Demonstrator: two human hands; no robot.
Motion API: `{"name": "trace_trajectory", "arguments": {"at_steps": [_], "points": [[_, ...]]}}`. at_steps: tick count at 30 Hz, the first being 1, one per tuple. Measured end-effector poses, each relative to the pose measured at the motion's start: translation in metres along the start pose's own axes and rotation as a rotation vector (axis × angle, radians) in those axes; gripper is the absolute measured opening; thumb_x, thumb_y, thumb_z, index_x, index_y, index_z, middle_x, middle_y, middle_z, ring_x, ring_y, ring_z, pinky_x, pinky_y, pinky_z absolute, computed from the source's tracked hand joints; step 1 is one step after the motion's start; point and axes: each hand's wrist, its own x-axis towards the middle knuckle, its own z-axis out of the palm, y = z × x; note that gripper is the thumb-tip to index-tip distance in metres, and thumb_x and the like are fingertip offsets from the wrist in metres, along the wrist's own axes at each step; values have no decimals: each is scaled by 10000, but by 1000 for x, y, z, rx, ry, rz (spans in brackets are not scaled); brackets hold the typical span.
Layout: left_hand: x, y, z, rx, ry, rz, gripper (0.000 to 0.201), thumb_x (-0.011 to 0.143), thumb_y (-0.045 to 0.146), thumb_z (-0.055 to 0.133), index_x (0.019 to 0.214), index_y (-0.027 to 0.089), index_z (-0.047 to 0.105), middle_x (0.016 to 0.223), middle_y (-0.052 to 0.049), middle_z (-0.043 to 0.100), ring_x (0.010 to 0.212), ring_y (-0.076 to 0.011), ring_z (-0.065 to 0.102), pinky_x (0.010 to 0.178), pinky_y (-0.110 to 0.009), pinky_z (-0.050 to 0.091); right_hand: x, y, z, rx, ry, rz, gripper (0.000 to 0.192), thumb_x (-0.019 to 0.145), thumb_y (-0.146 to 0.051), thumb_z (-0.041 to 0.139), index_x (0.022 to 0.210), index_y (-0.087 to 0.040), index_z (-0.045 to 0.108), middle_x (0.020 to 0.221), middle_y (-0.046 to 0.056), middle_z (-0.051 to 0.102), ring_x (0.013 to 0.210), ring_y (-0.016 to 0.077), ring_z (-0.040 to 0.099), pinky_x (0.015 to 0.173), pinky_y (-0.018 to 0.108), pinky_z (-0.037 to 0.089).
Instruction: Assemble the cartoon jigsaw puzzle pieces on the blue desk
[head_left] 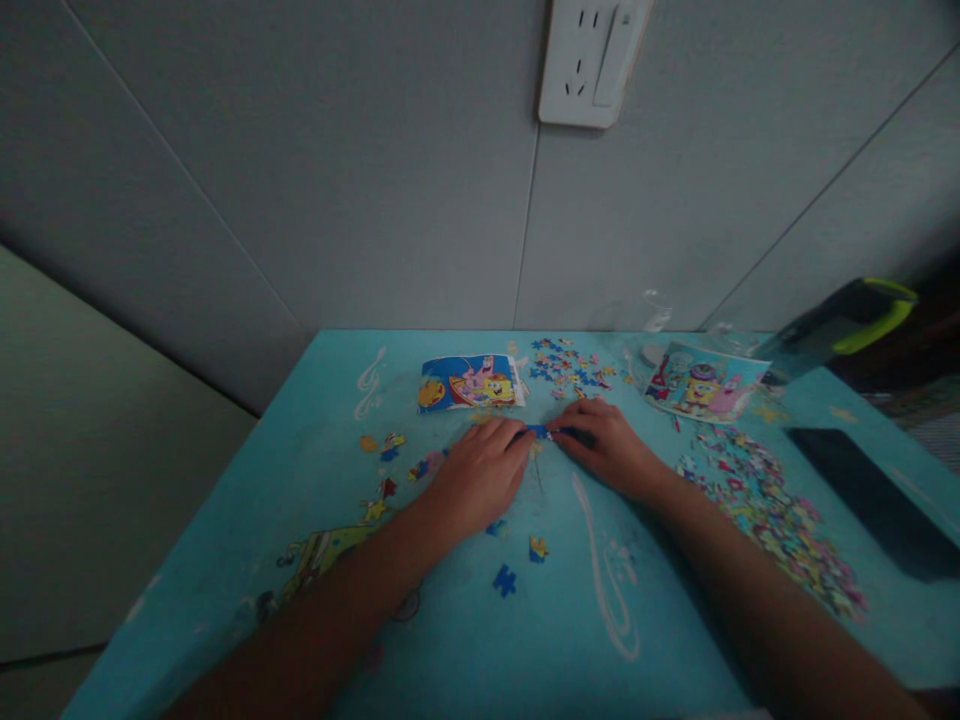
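Left hand (484,465) sits palm down on the near side of the picture card (469,383), fingers bent and close together. Its arm (360,590) slants in from the near left. The right hand (604,440) is to the card's right and a bit nearer, fingers curled in toward the left hand. Both are almost closed, pinching a small blue piece (538,432) just nearer than the card's right end. Behind the card, the table (450,650) stops at the wall (420,200). Left of the card is bare room, out to the table's slanting side. A small pile (566,365) sits right beside the card; a big pile (780,510) is well to its right.
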Motion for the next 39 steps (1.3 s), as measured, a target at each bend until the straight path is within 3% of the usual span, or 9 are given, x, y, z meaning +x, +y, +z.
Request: {"name": "trace_trajectory", "arguments": {"at_steps": [16, 24, 30, 39], "points": [[1, 0, 0, -9, -27, -12, 351, 1024, 218, 462, 1352, 170, 580, 1258, -116, 607, 1184, -267, 553, 1027, -470, 499, -2, -6, -2, -108, -31, -15, 211, 981, -278, 614, 1123, -307, 766, 1083, 68, 702, 1009, 234, 633, 858, 401, 450], [0, 0, -2, -9, -17, -5, 350, 1015, 214, 487, 1348, 168, 584, 1261, -111, 619, 1186, -269, 557, 1026, -472, 503, -5, 7, -3, -82, -22, 19, 297, 975, -326, 622, 1254, -254, 693, 1184, 93, 703, 1094, 272, 631, 961, 464, 477], [-2, -2, 3, -40, 0, -1, 363, 1012, 197, 487, 1362, 177, 580, 1281, -110, 622, 1203, -263, 563, 1041, -476, 500, -7, 20, -7, -27, -14, 5, 189, 975, -278, 607, 1078, -260, 764, 1062, 75, 716, 1020, 247, 656, 935, 431, 518], [-2, 1, -5, -77, 24, 37, 333, 1015, 191, 472, 1310, 173, 626, 1298, -110, 655, 1223, -256, 589, 1039, -475, 521, -5, 18, -1, -18, 44, -25, 198, 991, -292, 588, 1050, -246, 772, 1002, 77, 718, 955, 231, 662, 883, 396, 535]]}}
